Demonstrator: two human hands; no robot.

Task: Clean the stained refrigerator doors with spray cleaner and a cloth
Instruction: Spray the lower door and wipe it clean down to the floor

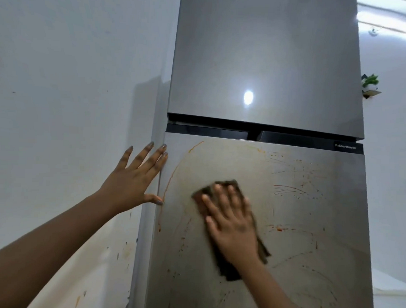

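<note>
On the lower door [299, 203], flat right hand [231, 226] presses cloth [260, 250]; left hand [134, 176] braces.

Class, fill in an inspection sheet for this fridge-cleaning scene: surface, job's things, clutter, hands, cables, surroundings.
Surface: lower refrigerator door smeared with orange-red streaks; upper door shows no clear stains, only a light glare.
Job's things: dark cloth flat against the lower refrigerator door; spray cleaner not in view.
Clutter: nothing seen.
Hands: right hand flat on the cloth, blurred; left hand open, fingers spread, at the lower door's left edge.
Cables: nothing seen.
Surroundings: white wall on the left, with splatter marks low down; small green plant on the right.
</note>
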